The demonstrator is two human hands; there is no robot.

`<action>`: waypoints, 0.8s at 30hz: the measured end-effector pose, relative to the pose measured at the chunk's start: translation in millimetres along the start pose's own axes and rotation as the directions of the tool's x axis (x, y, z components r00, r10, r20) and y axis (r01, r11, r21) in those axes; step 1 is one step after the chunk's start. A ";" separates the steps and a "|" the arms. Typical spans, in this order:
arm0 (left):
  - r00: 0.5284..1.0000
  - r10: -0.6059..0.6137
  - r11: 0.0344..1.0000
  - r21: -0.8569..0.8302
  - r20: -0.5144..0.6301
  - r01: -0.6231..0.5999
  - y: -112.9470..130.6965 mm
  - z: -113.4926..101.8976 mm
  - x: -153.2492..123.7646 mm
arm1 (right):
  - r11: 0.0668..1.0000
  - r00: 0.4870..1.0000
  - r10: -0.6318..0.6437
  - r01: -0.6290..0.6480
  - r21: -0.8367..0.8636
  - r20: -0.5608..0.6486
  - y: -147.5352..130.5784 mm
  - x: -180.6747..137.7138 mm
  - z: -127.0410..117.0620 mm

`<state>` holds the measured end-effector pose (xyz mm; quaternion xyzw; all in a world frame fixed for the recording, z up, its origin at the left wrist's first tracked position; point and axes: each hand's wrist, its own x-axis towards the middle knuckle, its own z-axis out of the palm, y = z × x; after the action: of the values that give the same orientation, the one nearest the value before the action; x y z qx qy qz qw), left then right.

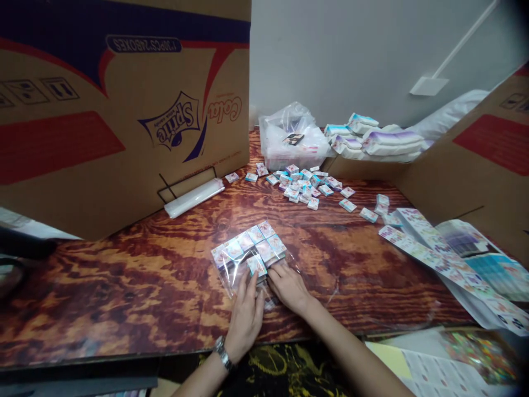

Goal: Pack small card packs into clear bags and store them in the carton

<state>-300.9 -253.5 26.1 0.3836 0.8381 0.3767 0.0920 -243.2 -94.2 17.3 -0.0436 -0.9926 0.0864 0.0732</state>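
Observation:
A clear plastic bag lies on the wooden table, with rows of small printed boxes flat inside it. At its near side, my left hand has its fingers closed on one small white-and-blue box, which sits tilted over the others. My right hand is curled at the bag's near right part, beside that box; its fingertips are partly hidden, and it seems to grip the plastic. A metal watch is on my left wrist.
Loose small boxes are heaped at the back, before a plastic-lined bin. A large carton stands left, another carton right. Flat plastic sleeves lie by the left carton. Printed strips cross the right side.

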 end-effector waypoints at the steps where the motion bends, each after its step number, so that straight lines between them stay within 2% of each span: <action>1: 1.000 0.009 1.000 0.017 -0.012 -0.009 1.1 0.2 1.1 | 1.000 1.000 0.006 -0.006 0.010 0.007 1.3 4.1 1.3; 7: 0.991 0.103 0.988 0.124 -0.090 -0.091 6.4 -2.7 -5.2 | 0.996 1.000 0.012 -0.014 0.091 0.023 5.5 -0.8 -2.5; 10: 0.985 0.171 0.973 0.154 0.016 -0.171 6.3 -3.5 -6.7 | 0.994 0.999 -0.009 0.004 0.106 0.049 7.2 -6.8 -3.6; 13: 0.978 0.167 0.962 0.197 0.126 -0.190 3.4 -1.1 0.9 | 0.993 0.995 -0.074 0.067 0.097 0.064 8.8 -8.2 -2.8; 20: 0.988 0.127 0.961 0.237 0.090 -0.145 -5.8 8.9 16.1 | 0.986 0.990 -0.078 0.059 0.155 0.118 11.2 -4.7 -5.7; 24: 0.987 0.157 0.950 0.269 0.034 -0.160 -11.9 15.3 13.0 | 0.994 0.984 -0.001 -0.019 0.111 0.177 0.7 0.9 -10.3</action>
<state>-309.9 -240.6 8.8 0.4608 0.8477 0.2625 0.0130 -242.4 -91.7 27.3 -0.0361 -0.9886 0.1457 -0.0133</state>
